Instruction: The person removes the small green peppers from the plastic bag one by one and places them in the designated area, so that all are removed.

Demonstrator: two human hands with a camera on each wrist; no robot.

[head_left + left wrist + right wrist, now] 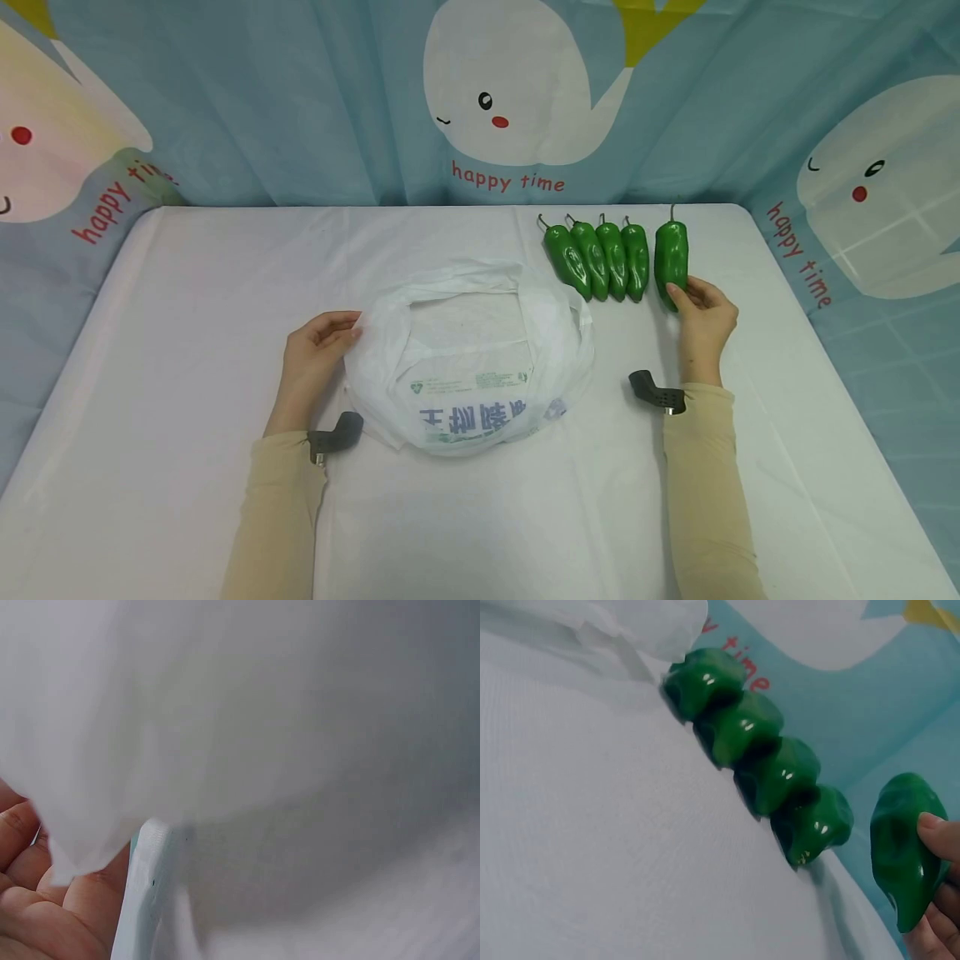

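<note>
A white plastic bag (555,333) with blue and green print lies on the table, its mouth spread wide. At its left edge my left hand (318,350) pinches the plastic between thumb and fingers; the left wrist view shows the bag's film (225,712) hanging over that hand (60,900). My right hand (705,317) holds a green pepper (671,254) near its tip, stem pointing away from me. In the right wrist view this pepper (907,840) is raised off the table, with the thumb on its side.
Several more green peppers (615,250) lie side by side in a row behind the bag's right side, left of the held one. A white cloth (465,525) covers the table. Blue curtains (300,100) with whale prints hang at the back and sides.
</note>
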